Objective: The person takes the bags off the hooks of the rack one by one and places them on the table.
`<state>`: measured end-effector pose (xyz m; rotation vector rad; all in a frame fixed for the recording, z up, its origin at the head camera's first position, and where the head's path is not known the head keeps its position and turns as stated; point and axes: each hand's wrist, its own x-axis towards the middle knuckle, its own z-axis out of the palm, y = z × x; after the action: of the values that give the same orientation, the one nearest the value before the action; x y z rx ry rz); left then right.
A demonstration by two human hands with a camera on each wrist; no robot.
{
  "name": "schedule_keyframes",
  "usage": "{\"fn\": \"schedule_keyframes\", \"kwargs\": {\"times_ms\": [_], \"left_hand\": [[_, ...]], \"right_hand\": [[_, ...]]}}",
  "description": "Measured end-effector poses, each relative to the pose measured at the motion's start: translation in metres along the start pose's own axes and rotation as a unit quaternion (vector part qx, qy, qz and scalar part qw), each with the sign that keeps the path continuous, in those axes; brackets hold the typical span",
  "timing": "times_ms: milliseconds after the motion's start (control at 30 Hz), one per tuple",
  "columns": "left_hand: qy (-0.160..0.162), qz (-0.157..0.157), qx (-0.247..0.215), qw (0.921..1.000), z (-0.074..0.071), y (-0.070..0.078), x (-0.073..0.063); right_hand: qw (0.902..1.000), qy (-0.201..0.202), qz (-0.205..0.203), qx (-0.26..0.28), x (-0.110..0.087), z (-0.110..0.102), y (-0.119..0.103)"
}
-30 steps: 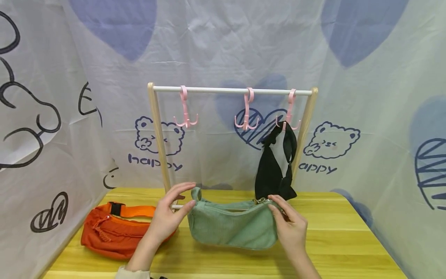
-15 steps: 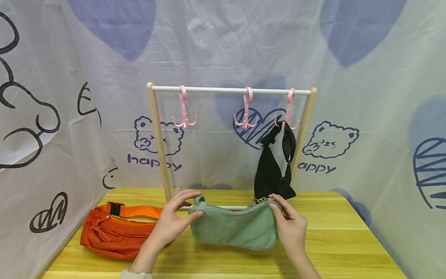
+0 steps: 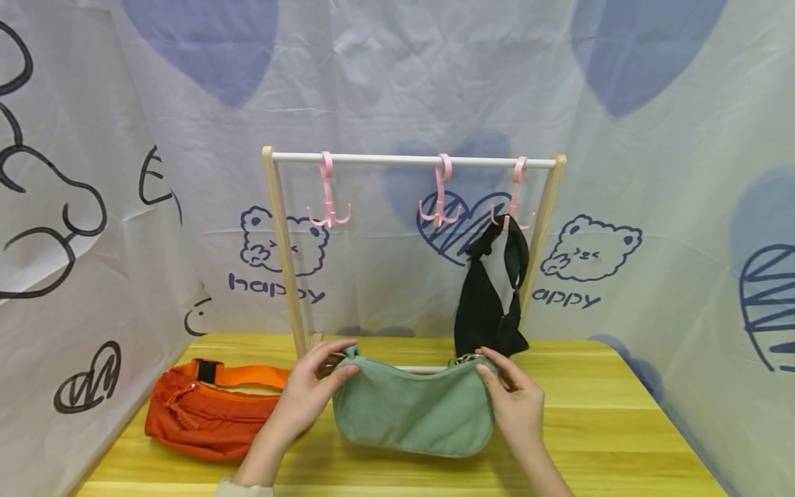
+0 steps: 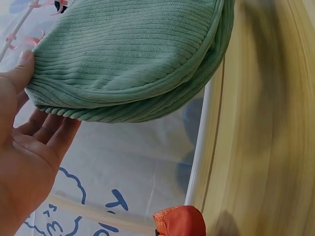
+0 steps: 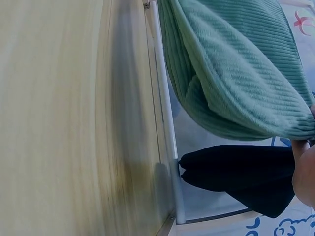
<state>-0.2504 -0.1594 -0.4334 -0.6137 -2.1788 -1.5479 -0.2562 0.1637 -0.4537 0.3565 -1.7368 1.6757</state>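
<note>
A green corduroy handbag (image 3: 413, 414) is held up above the table between both hands. My left hand (image 3: 307, 393) pinches its upper left corner, thumb in front and fingers behind. At the upper right corner, beside a small metal chain and clasp (image 3: 467, 358), my right hand (image 3: 515, 397) pinches the bag. In the left wrist view, the ribbed side of the handbag (image 4: 128, 54) spreads out from the thumb and fingers of the left hand (image 4: 34, 147). Only part of the right hand (image 5: 305, 172) shows in the right wrist view, at the corner of the bag (image 5: 241, 73).
Behind the bag stands a rack with a white rail (image 3: 385, 159) and pink hooks (image 3: 439, 197). A black bag (image 3: 481, 310) hangs from the rightmost hook. An orange waist bag (image 3: 211, 421) lies on the yellow wooden table (image 3: 621, 421), left of the left forearm.
The left hand has shifted slightly and taken hold of the bag's upper left corner, where a strap loop stood up before. That strap has dropped behind the bag, which has tilted and sunk slightly.
</note>
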Motion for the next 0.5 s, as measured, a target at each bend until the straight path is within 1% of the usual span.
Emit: {"fn": "schedule_keyframes", "kwargs": {"times_ms": [133, 267, 400, 500], "left_hand": [[-0.001, -0.032, -0.004, 0.9995, 0.001, -0.001, 0.002], [-0.002, -0.068, -0.005, 0.9977, 0.003, -0.008, 0.002], [-0.001, -0.098, 0.001, 0.9952, 0.004, -0.016, 0.001], [0.002, -0.111, 0.001, 0.9938, 0.004, -0.020, 0.001]], "right_hand": [[0.9993, -0.007, 0.037, -0.007, 0.002, 0.000, 0.002], [0.9973, -0.034, 0.062, -0.019, 0.003, -0.001, 0.008], [0.9932, -0.058, 0.090, -0.044, 0.001, 0.000, 0.017], [0.9896, -0.074, 0.101, -0.071, -0.001, 0.003, 0.022]]}}
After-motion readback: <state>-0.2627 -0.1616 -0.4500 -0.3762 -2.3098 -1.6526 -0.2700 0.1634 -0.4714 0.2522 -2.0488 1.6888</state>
